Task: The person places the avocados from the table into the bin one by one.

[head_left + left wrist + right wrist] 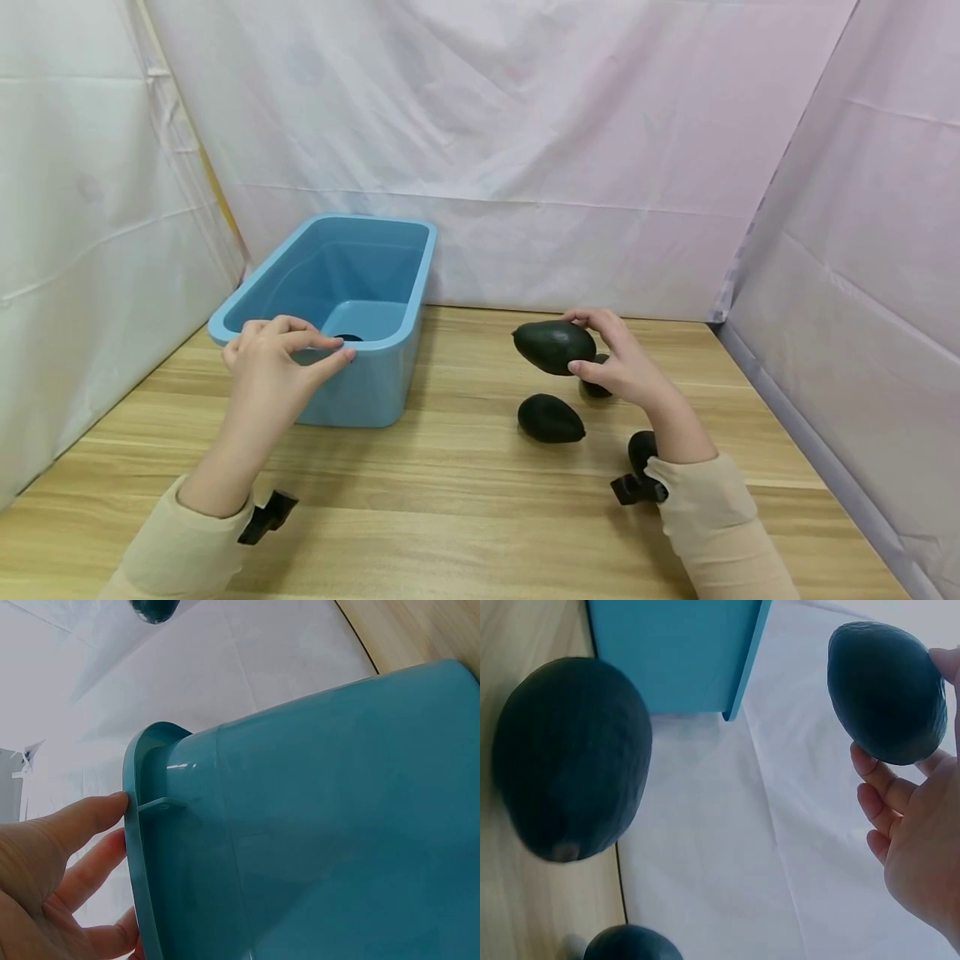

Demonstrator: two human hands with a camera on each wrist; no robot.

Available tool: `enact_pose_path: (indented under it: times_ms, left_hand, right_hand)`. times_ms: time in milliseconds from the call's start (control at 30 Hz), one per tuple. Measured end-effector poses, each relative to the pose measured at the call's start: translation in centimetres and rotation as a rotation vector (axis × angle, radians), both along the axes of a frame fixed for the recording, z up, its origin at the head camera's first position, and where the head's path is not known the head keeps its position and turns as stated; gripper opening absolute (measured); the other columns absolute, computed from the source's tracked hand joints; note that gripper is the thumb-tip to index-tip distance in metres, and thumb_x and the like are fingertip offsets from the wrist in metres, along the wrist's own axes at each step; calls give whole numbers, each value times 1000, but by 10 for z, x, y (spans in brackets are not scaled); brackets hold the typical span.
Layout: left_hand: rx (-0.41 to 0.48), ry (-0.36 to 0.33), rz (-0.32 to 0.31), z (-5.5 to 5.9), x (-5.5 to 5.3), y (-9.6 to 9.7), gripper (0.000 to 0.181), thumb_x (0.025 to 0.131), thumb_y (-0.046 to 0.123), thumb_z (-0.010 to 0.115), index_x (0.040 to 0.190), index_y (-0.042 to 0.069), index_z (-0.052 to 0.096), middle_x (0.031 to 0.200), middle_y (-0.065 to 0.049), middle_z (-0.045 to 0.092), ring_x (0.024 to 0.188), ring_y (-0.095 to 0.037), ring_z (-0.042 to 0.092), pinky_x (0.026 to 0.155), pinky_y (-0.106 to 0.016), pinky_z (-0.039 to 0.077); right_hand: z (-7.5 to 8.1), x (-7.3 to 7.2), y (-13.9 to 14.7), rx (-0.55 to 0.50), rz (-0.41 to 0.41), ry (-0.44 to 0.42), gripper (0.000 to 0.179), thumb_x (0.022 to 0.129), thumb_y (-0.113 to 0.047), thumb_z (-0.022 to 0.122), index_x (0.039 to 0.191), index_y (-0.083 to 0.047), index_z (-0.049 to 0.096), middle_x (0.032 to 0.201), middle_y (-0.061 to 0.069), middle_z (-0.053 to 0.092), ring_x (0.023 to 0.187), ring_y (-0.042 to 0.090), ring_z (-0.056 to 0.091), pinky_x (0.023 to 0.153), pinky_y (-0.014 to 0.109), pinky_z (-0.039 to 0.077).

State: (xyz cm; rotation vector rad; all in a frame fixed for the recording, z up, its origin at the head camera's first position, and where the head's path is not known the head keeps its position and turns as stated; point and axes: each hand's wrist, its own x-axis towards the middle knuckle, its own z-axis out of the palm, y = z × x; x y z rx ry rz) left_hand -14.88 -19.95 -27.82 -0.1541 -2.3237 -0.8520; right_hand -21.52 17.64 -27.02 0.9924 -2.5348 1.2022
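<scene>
My right hand (618, 358) holds a dark green avocado (553, 347) above the table, thumb and fingers about its wide end, its narrow tip pointing left. The right wrist view shows the same avocado (886, 694) in the fingers. Below it a second avocado (551, 419) lies on the wood. My left hand (273, 367) pinches the near rim of a blue plastic tub (408, 329), thumb outside and the fingertips partly hidden behind the rim in the left wrist view. A small dark shape (348, 337) shows just inside that rim, mostly hidden.
Another avocado (596, 379) lies behind the right hand, and one more (641, 450) is partly covered by the right wrist and its black camera mount (637, 490). White cloth walls (525, 150) enclose the wooden table (465, 500) at the back and sides.
</scene>
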Motion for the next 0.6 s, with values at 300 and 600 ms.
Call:
enact_pose_path:
  times_ms: [300,600]
  left_hand:
    - [0,-1,-2,1,1,0,21,69,25,78,82,8,74,88,-5,56,95,-30,38,87,-59,11]
    - [3,7,-1,2,1,0,21,69,25,79,81,9,74,88,-4,57,94,-29,38,87,-57,11]
  right_hand:
    - [4,-4,-9,-19,6,16,45,76,-6,63,118,-2,48,108,12,41,104,33,31,84,54,25]
    - [-4,-28,-8,-80,44,67,50,76,-12,66,122,-15,47,113,5,43,106,23,33,90,53,25]
